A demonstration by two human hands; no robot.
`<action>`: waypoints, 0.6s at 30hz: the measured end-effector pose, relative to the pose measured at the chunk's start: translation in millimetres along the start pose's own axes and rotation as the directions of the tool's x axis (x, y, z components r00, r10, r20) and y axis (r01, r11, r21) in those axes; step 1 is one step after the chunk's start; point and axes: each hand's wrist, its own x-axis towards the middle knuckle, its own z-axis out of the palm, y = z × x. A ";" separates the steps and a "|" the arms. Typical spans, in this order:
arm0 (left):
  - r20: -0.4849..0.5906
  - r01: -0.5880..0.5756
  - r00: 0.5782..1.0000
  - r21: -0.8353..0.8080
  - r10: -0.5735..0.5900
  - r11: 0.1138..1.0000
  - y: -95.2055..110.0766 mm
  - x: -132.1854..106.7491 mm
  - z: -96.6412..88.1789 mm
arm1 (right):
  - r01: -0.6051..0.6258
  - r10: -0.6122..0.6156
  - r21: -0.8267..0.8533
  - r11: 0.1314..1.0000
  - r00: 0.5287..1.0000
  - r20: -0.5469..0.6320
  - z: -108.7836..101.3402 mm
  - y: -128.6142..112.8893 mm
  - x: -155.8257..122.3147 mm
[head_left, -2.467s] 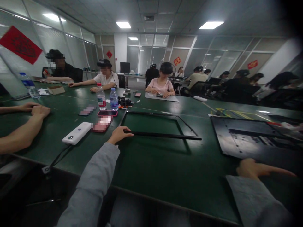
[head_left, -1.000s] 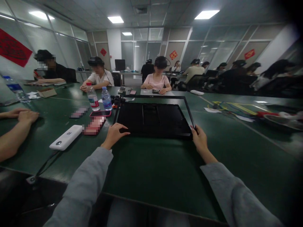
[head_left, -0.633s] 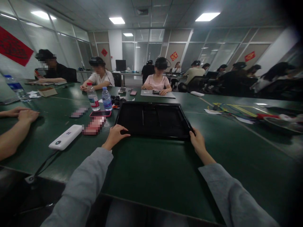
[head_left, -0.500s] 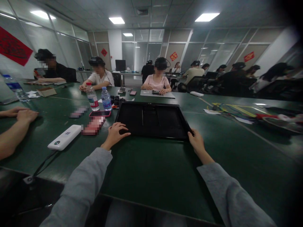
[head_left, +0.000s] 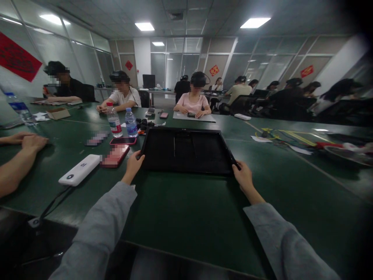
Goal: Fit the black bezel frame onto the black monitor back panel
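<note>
A flat black monitor panel [head_left: 186, 149] with a thin black frame round it lies on the green table [head_left: 189, 217] in front of me. My left hand [head_left: 133, 165] grips its near left corner, fingers curled over the edge. At the near right corner my right hand [head_left: 243, 177] holds the frame's edge the same way. Both arms wear grey sleeves.
Left of the panel lie a white power bank [head_left: 79, 170] with a cable, two phones [head_left: 115, 155] and two water bottles [head_left: 114, 120]. Another person's forearms [head_left: 17, 163] rest at far left. Yellow cables [head_left: 287, 136] and parts sit right. Several seated people work across the table.
The black panel was brought from the right and set into the frame, which was lowered flat. My left hand has since slid from the front edge to the left corner.
</note>
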 end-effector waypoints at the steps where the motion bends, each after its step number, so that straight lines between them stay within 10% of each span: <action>1: -0.017 0.013 1.000 0.055 -0.012 0.998 1.8 -1.3 -3.8 | -0.002 0.002 -0.009 1.000 1.000 0.000 -0.7 -2.0 -1.2; 10: -0.040 0.038 0.999 0.443 -0.023 0.896 15.8 -14.6 -22.5 | 0.030 -0.021 -0.091 0.995 0.995 0.095 -0.8 -14.4 -2.0; 18: -0.228 -0.211 0.915 0.430 0.332 0.878 35.1 -28.5 -13.1 | 0.273 -0.321 -0.304 0.913 0.940 -0.120 -2.8 -56.4 -28.3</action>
